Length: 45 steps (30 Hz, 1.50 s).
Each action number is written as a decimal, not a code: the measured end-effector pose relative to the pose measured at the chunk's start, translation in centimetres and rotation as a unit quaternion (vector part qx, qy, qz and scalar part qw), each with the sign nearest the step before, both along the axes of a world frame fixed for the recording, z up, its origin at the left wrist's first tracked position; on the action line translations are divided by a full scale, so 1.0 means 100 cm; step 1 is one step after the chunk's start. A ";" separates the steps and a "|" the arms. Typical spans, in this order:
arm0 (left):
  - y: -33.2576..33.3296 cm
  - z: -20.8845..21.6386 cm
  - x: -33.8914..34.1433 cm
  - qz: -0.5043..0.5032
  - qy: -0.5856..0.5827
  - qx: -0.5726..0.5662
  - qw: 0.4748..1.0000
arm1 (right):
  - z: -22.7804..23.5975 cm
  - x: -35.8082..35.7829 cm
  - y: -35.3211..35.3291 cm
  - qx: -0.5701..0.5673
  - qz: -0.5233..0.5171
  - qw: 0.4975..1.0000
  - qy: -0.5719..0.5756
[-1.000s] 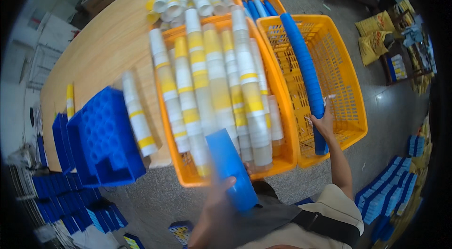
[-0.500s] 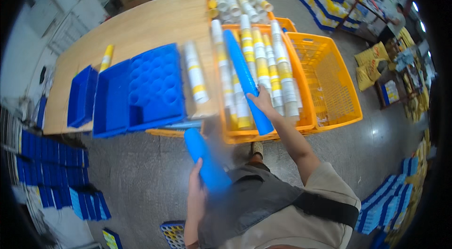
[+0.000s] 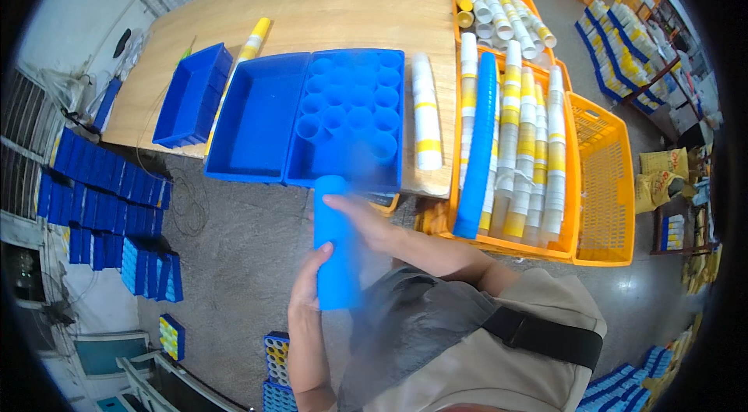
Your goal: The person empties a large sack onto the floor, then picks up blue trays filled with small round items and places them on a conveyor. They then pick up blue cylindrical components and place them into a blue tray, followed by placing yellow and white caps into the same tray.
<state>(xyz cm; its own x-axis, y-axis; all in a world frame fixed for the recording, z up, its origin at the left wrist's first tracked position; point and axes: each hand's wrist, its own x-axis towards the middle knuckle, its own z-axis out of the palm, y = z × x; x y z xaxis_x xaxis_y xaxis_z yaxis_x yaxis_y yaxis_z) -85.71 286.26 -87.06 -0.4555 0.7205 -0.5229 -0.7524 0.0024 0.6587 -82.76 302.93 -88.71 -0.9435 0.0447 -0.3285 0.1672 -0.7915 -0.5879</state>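
A blue cylinder (image 3: 332,256), which looks like a plastic tube or a stack of cups, stands nearly upright in front of my body. My left hand (image 3: 308,279) wraps its lower part, thumb on the front. Near its top, my right hand (image 3: 366,223) grips it, with some fingers hidden behind. Just beyond sits a blue tray (image 3: 291,170) holding several round blue cups (image 3: 333,117), with a gap at its near side. An open blue box (image 3: 257,112) adjoins it. A long blue stack (image 3: 477,147) lies on white-and-yellow tubes (image 3: 510,112) in an orange crate (image 3: 502,247).
A smaller blue box (image 3: 191,100) and a yellow-white tube (image 3: 253,42) lie left on the wooden table (image 3: 351,7). A white-yellow tube stack (image 3: 425,112) lies beside the tray. Another orange crate (image 3: 604,186) stands right. Blue trays (image 3: 101,186) are piled on the left floor.
My right hand has let go of the long blue stack, now lying in the crate, and moved left onto the blue cylinder. The cylinder is more upright. The view has shifted left.
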 end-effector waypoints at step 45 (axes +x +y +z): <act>0.003 0.016 -0.274 -0.447 0.248 -0.016 0.860 | 0.017 -0.166 -0.062 0.028 -0.398 0.917 0.001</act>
<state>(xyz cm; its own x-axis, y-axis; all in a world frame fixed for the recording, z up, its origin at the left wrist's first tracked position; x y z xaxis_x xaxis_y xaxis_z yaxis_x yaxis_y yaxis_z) -113.11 286.53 -85.47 0.0997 0.8871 -0.4506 -0.0682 0.4579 0.8864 -99.38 296.75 -86.99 -0.6052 0.7358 -0.3038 -0.4508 -0.6313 -0.6311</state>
